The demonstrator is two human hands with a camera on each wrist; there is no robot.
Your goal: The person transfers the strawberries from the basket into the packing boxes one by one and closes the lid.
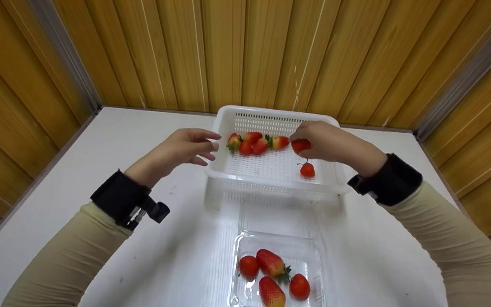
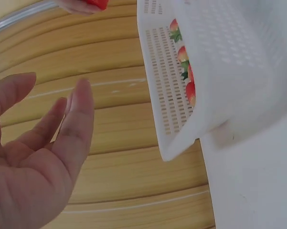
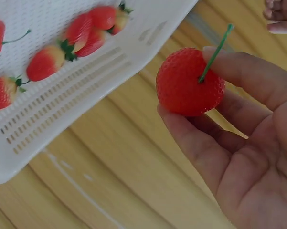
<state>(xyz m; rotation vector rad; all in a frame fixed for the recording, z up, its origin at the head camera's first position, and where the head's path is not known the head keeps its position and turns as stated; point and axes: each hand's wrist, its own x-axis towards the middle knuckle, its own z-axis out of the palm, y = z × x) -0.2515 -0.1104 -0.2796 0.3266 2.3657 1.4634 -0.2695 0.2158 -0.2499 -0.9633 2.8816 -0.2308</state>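
My right hand point(image 1: 324, 143) pinches a round red strawberry point(image 3: 186, 90) between thumb and fingers, its thin green stem standing out, over the right part of a white plastic basket point(image 1: 271, 184). Below it in the basket lies another stemmed round strawberry point(image 1: 307, 170). Several red and yellow strawberries point(image 1: 260, 147) cluster toward the basket's back left. My left hand point(image 1: 179, 151) is beside the basket's left rim with its fingers spread and nothing in them; the left wrist view shows its bare palm point(image 2: 28, 186).
Nearer on the white table point(image 1: 177, 256) stands a clear plastic box point(image 1: 233, 273). In it are two long strawberries point(image 1: 270, 262) and two round ones point(image 1: 299, 286). Its transparent lid point(image 1: 279, 219) lies toward the basket. Yellow wood-look panels point(image 1: 267, 51) wall the back and sides.
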